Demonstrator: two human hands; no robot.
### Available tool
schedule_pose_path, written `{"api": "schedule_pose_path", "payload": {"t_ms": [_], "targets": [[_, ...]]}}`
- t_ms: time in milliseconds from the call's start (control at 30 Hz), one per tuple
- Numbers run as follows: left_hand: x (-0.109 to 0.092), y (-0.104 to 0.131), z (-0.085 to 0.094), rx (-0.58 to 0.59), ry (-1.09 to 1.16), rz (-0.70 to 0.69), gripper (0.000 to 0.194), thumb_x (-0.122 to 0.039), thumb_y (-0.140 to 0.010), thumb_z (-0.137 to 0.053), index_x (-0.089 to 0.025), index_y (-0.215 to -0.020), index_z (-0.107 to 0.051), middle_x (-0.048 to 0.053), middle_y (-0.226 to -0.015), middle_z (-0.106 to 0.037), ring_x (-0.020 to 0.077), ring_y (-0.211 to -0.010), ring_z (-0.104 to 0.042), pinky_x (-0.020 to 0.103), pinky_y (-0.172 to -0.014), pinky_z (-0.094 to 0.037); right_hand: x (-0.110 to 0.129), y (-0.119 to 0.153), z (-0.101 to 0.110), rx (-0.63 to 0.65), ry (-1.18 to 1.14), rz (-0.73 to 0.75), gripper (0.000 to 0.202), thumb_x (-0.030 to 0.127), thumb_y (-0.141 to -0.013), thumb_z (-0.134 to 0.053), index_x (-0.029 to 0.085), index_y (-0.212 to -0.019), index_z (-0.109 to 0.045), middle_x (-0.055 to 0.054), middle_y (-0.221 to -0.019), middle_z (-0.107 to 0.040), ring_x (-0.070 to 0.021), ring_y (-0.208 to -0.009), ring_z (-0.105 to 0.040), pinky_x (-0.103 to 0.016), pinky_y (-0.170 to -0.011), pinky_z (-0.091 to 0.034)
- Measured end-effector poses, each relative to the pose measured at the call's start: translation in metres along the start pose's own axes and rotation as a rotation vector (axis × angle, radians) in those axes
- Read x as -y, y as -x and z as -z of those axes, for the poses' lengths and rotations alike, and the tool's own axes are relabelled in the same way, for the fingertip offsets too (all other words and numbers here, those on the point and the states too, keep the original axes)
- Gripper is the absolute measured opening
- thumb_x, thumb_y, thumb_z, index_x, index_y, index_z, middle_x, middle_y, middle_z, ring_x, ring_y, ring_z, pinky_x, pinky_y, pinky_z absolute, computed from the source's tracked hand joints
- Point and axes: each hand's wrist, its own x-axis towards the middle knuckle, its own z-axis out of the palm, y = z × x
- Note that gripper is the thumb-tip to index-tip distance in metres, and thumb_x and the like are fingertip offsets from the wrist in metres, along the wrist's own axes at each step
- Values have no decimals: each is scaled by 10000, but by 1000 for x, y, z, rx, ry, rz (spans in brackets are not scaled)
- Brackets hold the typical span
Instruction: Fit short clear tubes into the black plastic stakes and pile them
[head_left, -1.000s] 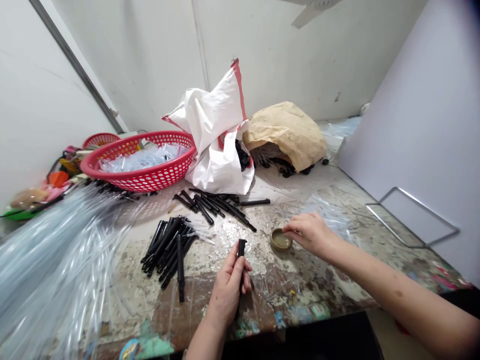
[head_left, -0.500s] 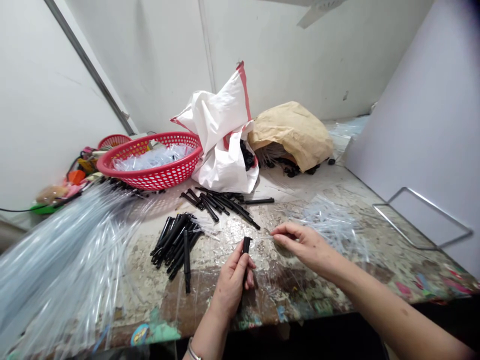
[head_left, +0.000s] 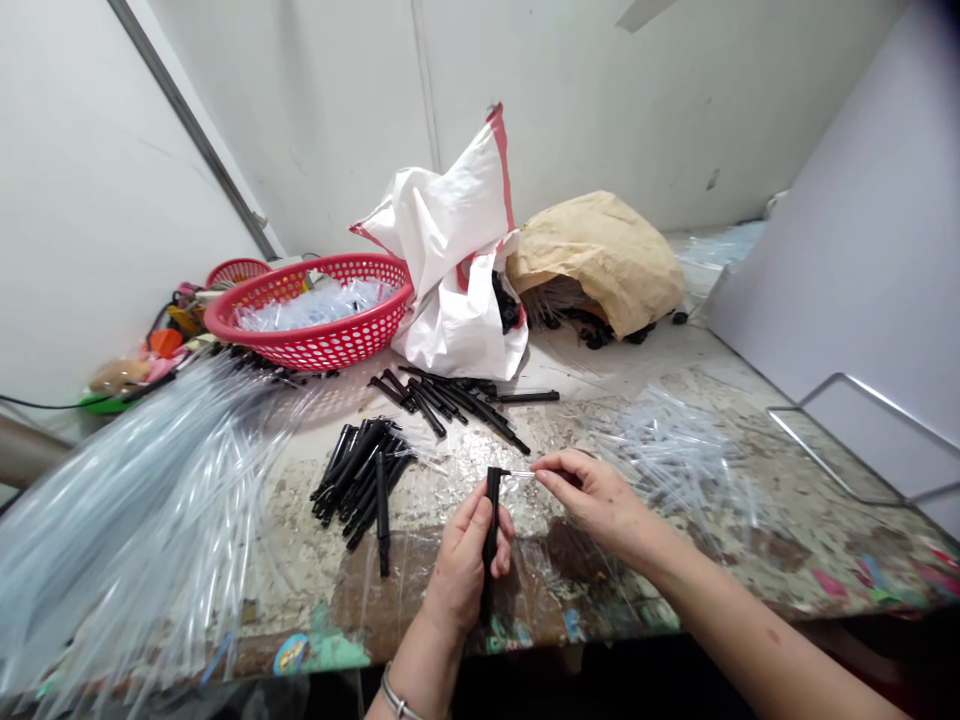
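My left hand is closed round a black tube, held upright near the table's front edge. Between thumb and fingertips, my right hand pinches a thin clear strip, whose left end meets the top of the black tube. Left of my hands lies a pile of black tubes, and a looser group of black tubes is spread behind them. Many short clear strips are scattered to the right of my right hand.
Long clear strips cover the table's left side. A red basket of clear pieces stands at the back left, beside a white sack and a tan bag. A metal wire frame is by the right panel.
My right hand has moved slightly left, bringing the clear strip to the top of the black tube. The whole view has shifted a little.
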Motion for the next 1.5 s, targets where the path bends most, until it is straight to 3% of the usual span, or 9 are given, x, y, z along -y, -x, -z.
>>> {"api": "schedule_pose_path", "payload": {"t_ms": [167,333,500,900,1067,1200,1300,1400,1500], "targets": [[-2,1,-1,18,28,10,397,-408,-816,-550,-133,-1103,-541,-6,-648,-573,32,-372,-404,166,-365,-259,3,0,-1,10,-3,1,198,339,-820,-507,193,-865,-632,-23,-844,-648,-161,-790,-590,-279,-736,-443],[-3,1,-2,44,30,41,539,-409,-814,-553,-141,-1270,-450,-1,-640,-577,35,-362,-404,166,-354,-241,9,1,-3,53,86,90,216,309,-868,-424,183,-892,-597,-37,-854,-622,-158,-821,-569,-279,-765,-427],[-3,0,0,46,31,53,573,-400,-827,-543,-189,-1338,-392,-13,-636,-559,21,-355,-378,152,-353,-228,8,2,-7,161,239,166,242,298,-888,-401,175,-808,-594,-44,-761,-604,-160,-742,-555,-279,-696,-422],[4,-4,5,174,20,128,540,-379,-854,-511,-225,-1353,-375,-28,-630,-523,14,-350,-352,150,-350,-205,9,-3,-2,193,385,234,238,226,-872,-392,174,-749,-589,-49,-736,-622,-160,-723,-566,-268,-678,-420],[4,-5,6,174,67,162,577,-387,-835,-536,-219,-1359,-359,-38,-616,-511,9,-338,-308,146,-335,-183,5,-5,-7,196,459,243,259,233,-874,-376,170,-716,-572,-56,-714,-606,-166,-693,-557,-279,-660,-421],[9,-3,4,127,-28,119,630,-440,-827,-525,-203,-1378,-331,-25,-640,-530,22,-346,-354,153,-326,-213,-2,-4,-11,185,358,241,282,270,-893,-352,175,-763,-584,-54,-724,-603,-168,-691,-563,-285,-654,-437],[7,0,3,39,-141,-3,622,-476,-830,-494,-219,-1376,-342,-5,-708,-544,28,-377,-388,163,-344,-264,-6,-3,-10,160,299,257,302,322,-910,-331,173,-935,-593,-79,-858,-618,-186,-814,-583,-313,-745,-452],[-12,1,13,-104,-332,-140,584,-466,-854,-452,-232,-1378,-341,-11,-698,-514,44,-409,-389,177,-374,-308,-6,-2,-6,100,304,272,346,356,-908,-337,154,-1080,-558,-116,-1010,-602,-211,-955,-560,-347,-840,-433],[-43,-6,43,-302,-654,-313,536,-428,-872,-422,-214,-1361,-373,-3,-694,-496,91,-468,-435,215,-416,-374,-2,-6,0,125,343,273,358,354,-914,-319,149,-1041,-584,-113,-975,-608,-209,-924,-562,-341,-813,-435]]}}
